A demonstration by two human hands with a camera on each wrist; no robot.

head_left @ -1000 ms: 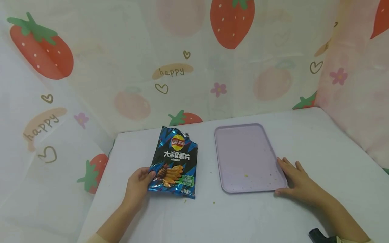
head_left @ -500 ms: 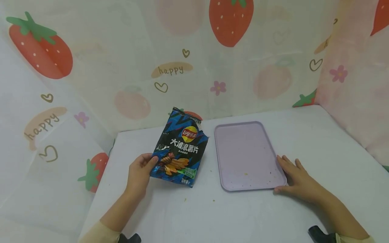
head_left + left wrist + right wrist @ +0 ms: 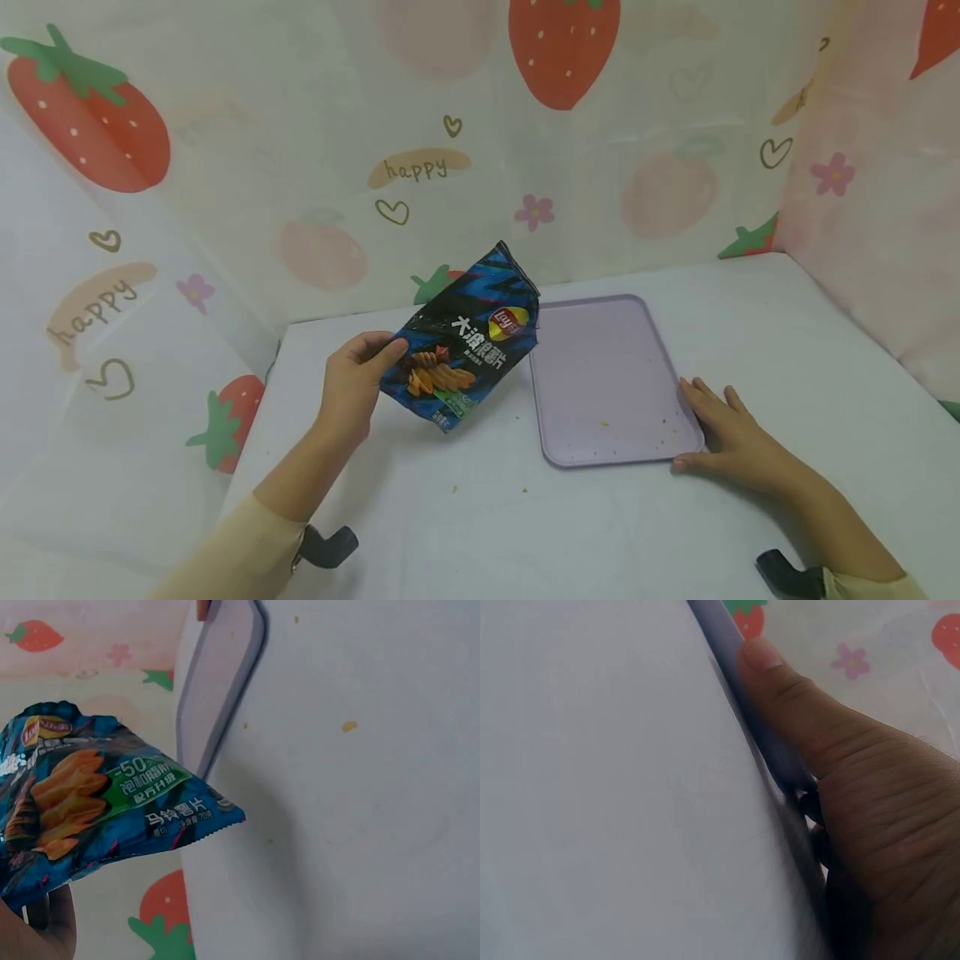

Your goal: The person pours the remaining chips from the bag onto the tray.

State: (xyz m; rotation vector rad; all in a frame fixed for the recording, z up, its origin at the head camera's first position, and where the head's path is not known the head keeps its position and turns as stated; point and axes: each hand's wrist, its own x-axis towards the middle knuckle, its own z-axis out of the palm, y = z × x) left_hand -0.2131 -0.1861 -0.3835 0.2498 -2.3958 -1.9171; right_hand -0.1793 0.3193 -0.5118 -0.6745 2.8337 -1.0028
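Observation:
My left hand pinches a dark blue potato chip bag by its lower left edge, thumb on the printed front. The bag is raised over the table and tilted, its top pointing up and right. In the head view it overlaps the left edge of a flat lilac tray. The bag fills the left of the left wrist view, where its mouth is hidden. My right hand rests at the tray's lower right corner, fingers along the right side. The thumb lies against the tray rim in the right wrist view.
Small crumbs dot the tray. More yellowish crumbs lie on the white table in front of it. A strawberry-printed cloth stands behind the table and along both sides.
The left hand has lifted the chip bag, moved it right and turned its top clockwise toward the tray. The right hand has stayed at the tray's corner.

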